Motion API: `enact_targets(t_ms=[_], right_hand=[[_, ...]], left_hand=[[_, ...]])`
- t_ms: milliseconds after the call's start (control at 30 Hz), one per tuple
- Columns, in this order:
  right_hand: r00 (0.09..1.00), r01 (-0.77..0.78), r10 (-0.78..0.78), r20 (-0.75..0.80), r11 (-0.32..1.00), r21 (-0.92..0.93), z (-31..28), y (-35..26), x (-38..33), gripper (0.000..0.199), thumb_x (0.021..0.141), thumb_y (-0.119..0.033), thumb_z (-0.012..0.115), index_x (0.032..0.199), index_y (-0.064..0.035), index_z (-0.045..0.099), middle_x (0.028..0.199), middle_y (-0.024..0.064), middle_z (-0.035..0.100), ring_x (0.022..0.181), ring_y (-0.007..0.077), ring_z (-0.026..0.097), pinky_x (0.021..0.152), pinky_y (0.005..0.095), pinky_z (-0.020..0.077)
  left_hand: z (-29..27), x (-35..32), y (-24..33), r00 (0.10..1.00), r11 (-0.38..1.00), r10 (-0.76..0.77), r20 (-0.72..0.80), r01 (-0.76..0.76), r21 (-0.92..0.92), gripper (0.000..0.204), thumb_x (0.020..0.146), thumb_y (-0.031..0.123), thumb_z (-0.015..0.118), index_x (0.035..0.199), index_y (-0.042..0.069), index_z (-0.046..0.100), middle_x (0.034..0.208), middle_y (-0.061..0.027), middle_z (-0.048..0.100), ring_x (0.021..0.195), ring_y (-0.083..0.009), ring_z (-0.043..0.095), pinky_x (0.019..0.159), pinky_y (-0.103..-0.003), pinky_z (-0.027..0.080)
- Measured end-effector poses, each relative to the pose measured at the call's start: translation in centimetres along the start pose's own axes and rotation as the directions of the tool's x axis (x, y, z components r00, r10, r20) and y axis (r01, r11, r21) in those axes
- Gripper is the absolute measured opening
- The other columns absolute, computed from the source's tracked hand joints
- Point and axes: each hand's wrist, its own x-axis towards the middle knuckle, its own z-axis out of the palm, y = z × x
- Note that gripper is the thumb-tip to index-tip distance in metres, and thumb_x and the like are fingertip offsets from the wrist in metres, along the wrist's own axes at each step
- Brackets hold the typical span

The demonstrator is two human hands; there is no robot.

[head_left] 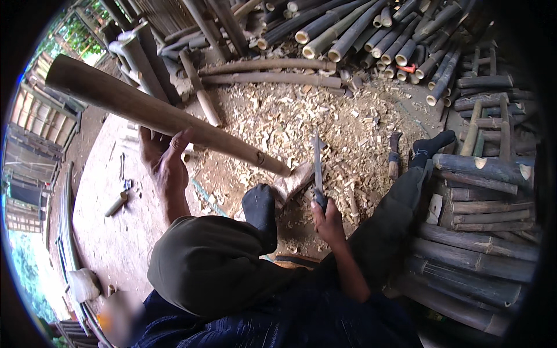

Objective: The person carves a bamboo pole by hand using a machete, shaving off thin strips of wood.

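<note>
While gripping from below, left hand wrapped around long brown bamboo pole, slanting from upper left down onto pale wooden chopping block. Right hand clenched on dark-handled long-bladed knife, blade upright just beside pole's lower end. Around, pale wood chips, stacked bamboo poles.

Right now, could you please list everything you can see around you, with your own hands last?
Bamboo pole: one, brown, held slanting, lower end on wooden block.
Knife: one, dark blade, upright.
Bamboo chips: many, pale, across the ground.
Cut bamboo poles: many, green-grey, heaped ahead.
Bamboo stack: several, dark, at right.
Second tool: one, lying on chips.
Left hand: under the pole.
Right hand: gripping the knife.
</note>
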Motion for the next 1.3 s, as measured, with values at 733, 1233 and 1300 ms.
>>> enact_targets(t_ms=[733, 1233, 1300], right_hand=[[0.989, -0.145, 0.145, -0.010, 0.984, -0.106, -1.6, 5.3, 1.7, 0.057, 0.095, -0.053, 0.057, 0.109, 0.0015, 0.057, 0.098, 0.0306, 0.067, 0.098, 0.0491, 0.065, 0.085, 0.0547, 0.0505], [0.999, -0.040, 0.038, -0.031, 0.996, -0.074, -1.5, 4.9, 1.1, 0.048, 0.096, -0.048, 0.061, 0.105, -0.0002, 0.058, 0.092, 0.0261, 0.067, 0.088, 0.0462, 0.067, 0.076, 0.0526, 0.0512], [0.997, 0.003, -0.010, -0.073, 0.995, -0.097, -1.5, 4.2, 0.7, 0.046, 0.096, -0.045, 0.062, 0.104, -0.0004, 0.058, 0.091, 0.0258, 0.067, 0.087, 0.0457, 0.067, 0.074, 0.0519, 0.0510]], left_hand=[[-3.6, 3.7, -6.3, 0.988, 0.996, -0.053, -0.144, 0.042, -0.077, 0.066, 0.095, 0.010, 0.070, 0.152, 0.010, 0.037, 0.125, -0.0195, 0.058, 0.100, -0.0260, 0.066, 0.083, -0.036, 0.059], [-5.6, 9.8, -2.3, 0.999, 1.000, -0.024, -0.028, 0.024, -0.003, 0.041, 0.088, 0.019, 0.074, 0.124, 0.004, 0.064, 0.107, -0.0068, 0.069, 0.101, -0.0210, 0.067, 0.087, -0.037, 0.054], [-5.3, 8.8, -3.7, 0.966, 0.948, -0.232, -0.113, 0.198, -0.250, 0.043, 0.085, 0.022, 0.079, 0.119, 0.004, 0.062, 0.101, -0.0075, 0.068, 0.091, -0.0196, 0.067, 0.081, -0.035, 0.055]])
